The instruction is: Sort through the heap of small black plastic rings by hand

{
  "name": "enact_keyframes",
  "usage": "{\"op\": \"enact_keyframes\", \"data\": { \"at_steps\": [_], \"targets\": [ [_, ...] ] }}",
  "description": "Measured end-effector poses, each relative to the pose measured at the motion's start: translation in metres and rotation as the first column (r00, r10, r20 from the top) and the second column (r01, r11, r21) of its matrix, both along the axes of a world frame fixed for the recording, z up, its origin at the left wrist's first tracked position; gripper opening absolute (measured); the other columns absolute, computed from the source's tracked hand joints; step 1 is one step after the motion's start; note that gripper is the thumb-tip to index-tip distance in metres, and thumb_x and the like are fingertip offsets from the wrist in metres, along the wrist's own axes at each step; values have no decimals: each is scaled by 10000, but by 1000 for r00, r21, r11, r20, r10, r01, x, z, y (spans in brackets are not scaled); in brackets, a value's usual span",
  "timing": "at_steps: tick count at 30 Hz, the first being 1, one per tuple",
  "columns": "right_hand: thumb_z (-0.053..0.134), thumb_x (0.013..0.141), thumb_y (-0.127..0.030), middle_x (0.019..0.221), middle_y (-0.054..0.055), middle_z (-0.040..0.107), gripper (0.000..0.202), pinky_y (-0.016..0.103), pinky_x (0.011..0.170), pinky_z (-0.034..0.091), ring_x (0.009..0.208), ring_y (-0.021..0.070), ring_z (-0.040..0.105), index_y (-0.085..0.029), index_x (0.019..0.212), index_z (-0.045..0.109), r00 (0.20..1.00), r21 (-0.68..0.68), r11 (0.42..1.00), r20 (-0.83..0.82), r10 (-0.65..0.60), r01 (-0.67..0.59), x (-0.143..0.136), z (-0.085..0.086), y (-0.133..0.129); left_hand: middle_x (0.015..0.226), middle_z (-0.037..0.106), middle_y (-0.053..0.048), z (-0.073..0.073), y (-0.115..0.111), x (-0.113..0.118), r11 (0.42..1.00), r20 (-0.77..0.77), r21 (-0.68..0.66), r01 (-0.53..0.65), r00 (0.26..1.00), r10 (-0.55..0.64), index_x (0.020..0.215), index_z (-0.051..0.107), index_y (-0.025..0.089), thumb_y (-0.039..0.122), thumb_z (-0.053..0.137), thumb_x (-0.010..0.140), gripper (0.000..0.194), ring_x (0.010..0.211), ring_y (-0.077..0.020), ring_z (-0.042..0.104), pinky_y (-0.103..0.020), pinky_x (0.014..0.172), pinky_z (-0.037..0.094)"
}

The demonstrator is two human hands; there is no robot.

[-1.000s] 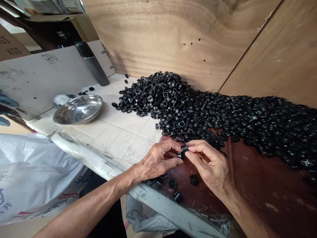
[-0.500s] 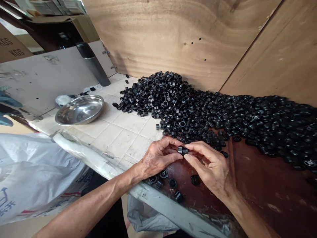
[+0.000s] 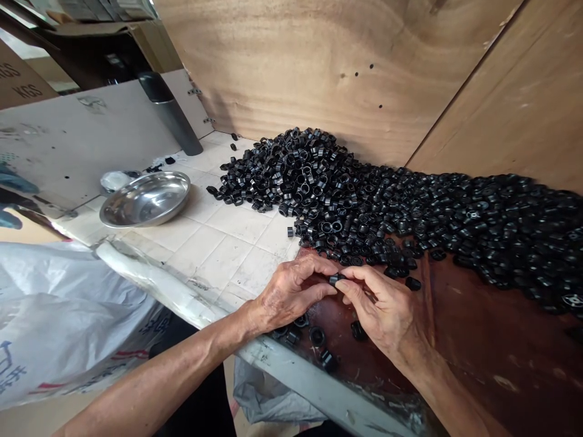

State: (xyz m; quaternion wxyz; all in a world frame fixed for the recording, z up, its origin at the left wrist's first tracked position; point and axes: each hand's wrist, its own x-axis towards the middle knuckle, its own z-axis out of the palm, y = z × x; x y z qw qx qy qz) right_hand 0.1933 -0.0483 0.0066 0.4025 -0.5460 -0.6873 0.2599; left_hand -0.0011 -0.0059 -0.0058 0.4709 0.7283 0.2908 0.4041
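Where left hand (image 3: 288, 294) meets right hand (image 3: 389, 306): black part (image 3: 336, 279), at dial centre
Left fingers (image 3: 316, 265): nearly closed, pinching the part from 9 o'clock
Right fingers (image 3: 367, 278): nearly closed on it from 3 o'clock
Black heap (image 3: 296, 173): 11 round to 3 o'clock
Loose pieces (image 3: 328, 360): 6 o'clock, on brown surface (image 3: 460, 358)

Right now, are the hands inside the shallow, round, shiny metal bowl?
No, the left hand and right hand hold a small black cylindrical part between them, apart from the bowl.
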Motion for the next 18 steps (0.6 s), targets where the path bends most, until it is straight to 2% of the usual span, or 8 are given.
{"op": "enact_keyframes", "data": {
  "at_steps": [4,7,10,12,15,18],
  "targets": [
    [636,953,-273,884,26,724,84,268,696,563,776,174,696,-235,934,709,996,17,1000,-83,15,-14,1,4,1,1108,745,-76,0,1,2,1000,28,-2,-20,999,20,1072,713,180,244,731,894,189,1055,-193,702,-339,973,563],
    [646,932,-204,939,31,721,93,284,815,558,903,186,694,-233,897,727,992,121,991,-107,70,-56,1,8,2,1073,753,-72,2,0,4,993,97,-116,-2,995,13,1033,728,169,242,767,862,190,1017,-196,715,-322,919,585],
    [658,927,-200,955,27,720,77,275,821,553,912,178,697,-233,906,725,991,135,988,-109,84,-69,2,9,1,1062,750,-70,4,-1,5,976,157,-217,20,988,15,996,730,159,219,779,847,168,989,-195,722,-303,865,599],
    [673,924,-241,937,22,722,75,266,771,558,862,173,706,-232,989,709,994,81,996,-100,36,-28,1,7,0,1070,754,-71,5,-1,5,986,169,-162,24,986,4,1003,722,163,204,771,853,163,999,-195,721,-311,880,597],
    [641,949,-311,818,6,713,226,260,672,553,713,161,703,-210,1151,642,997,17,999,-68,-33,34,0,3,-2,1091,762,-83,4,-2,4,1000,89,26,17,996,-19,1070,703,177,197,745,878,198,1037,-201,716,-339,932,580],
    [566,993,-324,664,-33,663,230,239,601,523,580,137,662,-198,1184,595,1000,23,1000,-21,-19,19,0,0,-4,1093,759,-86,1,-1,3,993,31,116,27,999,-30,1103,683,178,194,722,899,209,1031,-193,715,-328,919,578]
  ]
}}
